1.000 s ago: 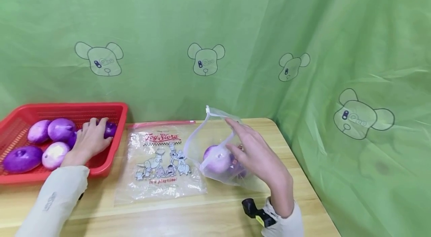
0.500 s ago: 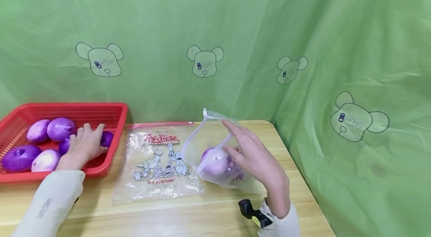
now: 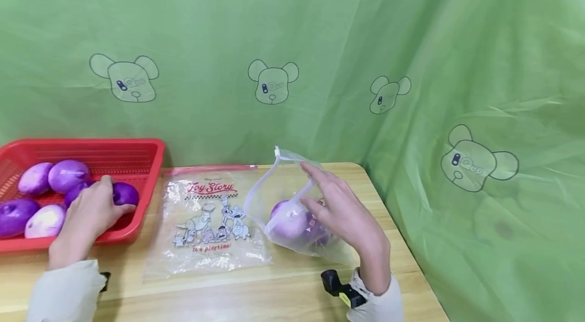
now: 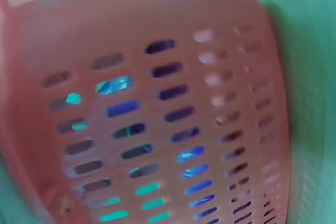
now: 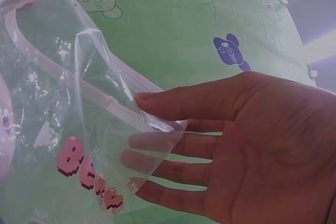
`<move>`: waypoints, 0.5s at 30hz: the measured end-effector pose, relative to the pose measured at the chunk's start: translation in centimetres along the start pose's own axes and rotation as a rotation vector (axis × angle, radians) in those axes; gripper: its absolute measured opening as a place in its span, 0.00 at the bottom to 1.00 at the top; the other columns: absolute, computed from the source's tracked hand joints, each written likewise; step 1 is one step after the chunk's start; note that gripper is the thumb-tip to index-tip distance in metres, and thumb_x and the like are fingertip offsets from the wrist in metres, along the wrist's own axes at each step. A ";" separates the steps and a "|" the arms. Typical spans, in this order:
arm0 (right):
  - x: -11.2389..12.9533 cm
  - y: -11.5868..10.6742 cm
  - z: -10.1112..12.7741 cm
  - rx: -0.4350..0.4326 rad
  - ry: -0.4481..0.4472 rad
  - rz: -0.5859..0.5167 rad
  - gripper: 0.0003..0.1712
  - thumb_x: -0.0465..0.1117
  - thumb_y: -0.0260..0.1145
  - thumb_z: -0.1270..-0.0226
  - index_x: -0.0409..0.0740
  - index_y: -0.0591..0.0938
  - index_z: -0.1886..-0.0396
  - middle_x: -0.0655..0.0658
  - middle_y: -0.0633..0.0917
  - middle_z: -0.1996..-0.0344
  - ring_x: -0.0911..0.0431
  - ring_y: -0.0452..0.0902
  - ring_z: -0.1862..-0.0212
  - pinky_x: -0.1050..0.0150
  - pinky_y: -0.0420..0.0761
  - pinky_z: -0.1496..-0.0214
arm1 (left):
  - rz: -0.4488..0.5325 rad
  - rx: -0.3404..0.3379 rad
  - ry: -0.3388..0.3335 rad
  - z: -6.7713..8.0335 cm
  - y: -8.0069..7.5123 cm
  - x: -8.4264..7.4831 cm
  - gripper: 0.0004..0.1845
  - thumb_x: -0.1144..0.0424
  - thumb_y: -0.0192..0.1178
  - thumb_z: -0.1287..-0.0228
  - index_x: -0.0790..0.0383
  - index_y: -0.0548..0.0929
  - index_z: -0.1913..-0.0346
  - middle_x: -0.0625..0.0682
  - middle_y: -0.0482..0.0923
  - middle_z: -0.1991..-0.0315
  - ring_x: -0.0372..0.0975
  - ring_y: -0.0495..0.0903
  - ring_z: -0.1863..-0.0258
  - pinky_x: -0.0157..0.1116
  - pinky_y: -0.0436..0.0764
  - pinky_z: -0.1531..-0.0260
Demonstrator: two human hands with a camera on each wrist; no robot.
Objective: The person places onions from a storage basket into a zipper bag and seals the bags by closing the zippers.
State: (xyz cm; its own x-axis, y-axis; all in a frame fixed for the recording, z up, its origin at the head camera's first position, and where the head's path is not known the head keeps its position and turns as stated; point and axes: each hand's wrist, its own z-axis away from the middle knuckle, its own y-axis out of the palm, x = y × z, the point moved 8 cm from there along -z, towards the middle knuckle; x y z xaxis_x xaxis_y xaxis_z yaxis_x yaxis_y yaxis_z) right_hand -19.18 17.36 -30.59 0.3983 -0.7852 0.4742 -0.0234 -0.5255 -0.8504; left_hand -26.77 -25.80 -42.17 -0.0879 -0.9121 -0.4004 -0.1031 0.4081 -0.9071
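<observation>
Left hand (image 3: 87, 213) gripping vegetable (image 3: 126, 193), it seems, fingertips hiding behind it, basket (image 3: 114, 143) lying beneath; right hand (image 3: 342, 206) pinching bag (image 5: 73, 129) edge. Step looking like picking; next move probably calling for lifting vegetable clear of basket.

The basket (image 3: 91, 142) is coloured red, the round pieces (image 3: 68, 176) purple, some blotched white. The flat bag (image 3: 210, 225) is printed with red lettering and cartoons; the raised bag (image 3: 260, 195) is edged white and lettered red. The green curtain (image 3: 205, 17) is patterned with outlined animal heads.
</observation>
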 end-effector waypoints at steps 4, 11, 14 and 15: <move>0.1 0.2 -0.1 0.007 -0.002 0.003 0.42 0.37 0.70 0.34 0.41 0.61 0.24 0.37 0.69 0.29 0.47 0.78 0.42 0.48 0.71 0.32 | 0.044 -0.137 -0.034 1.3 -0.8 -0.4 0.32 0.58 0.74 0.47 0.80 0.70 0.52 0.77 0.70 0.55 0.73 0.73 0.59 0.65 0.73 0.68; 0.2 0.3 -0.3 0.008 -0.012 0.018 0.42 0.37 0.70 0.34 0.40 0.61 0.24 0.37 0.69 0.29 0.45 0.75 0.38 0.48 0.70 0.31 | 0.087 -0.244 -0.069 1.9 -1.5 -1.4 0.35 0.59 0.71 0.43 0.80 0.68 0.41 0.79 0.62 0.44 0.75 0.67 0.52 0.70 0.69 0.60; 0.1 0.3 -0.3 0.011 -0.006 0.016 0.42 0.37 0.69 0.34 0.40 0.62 0.24 0.37 0.68 0.29 0.45 0.74 0.37 0.48 0.70 0.31 | 0.094 -0.260 -0.067 1.9 -1.8 -1.9 0.37 0.59 0.71 0.42 0.80 0.68 0.39 0.79 0.63 0.43 0.74 0.67 0.51 0.70 0.69 0.58; 0.1 0.3 -0.3 0.011 -0.006 0.016 0.42 0.37 0.69 0.34 0.40 0.62 0.24 0.37 0.68 0.29 0.45 0.75 0.38 0.48 0.70 0.31 | 0.096 -0.263 -0.067 1.9 -1.8 -2.0 0.37 0.59 0.71 0.42 0.80 0.68 0.39 0.79 0.63 0.42 0.74 0.67 0.50 0.69 0.69 0.58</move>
State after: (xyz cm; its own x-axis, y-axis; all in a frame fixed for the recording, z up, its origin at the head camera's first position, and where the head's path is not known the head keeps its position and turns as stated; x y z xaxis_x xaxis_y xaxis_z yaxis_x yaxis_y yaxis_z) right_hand -19.39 17.00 -30.74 0.4033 -0.7915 0.4592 -0.0196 -0.5092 -0.8605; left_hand -24.51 -24.77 -39.99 -0.0451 -0.8656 -0.4986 -0.3512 0.4810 -0.8033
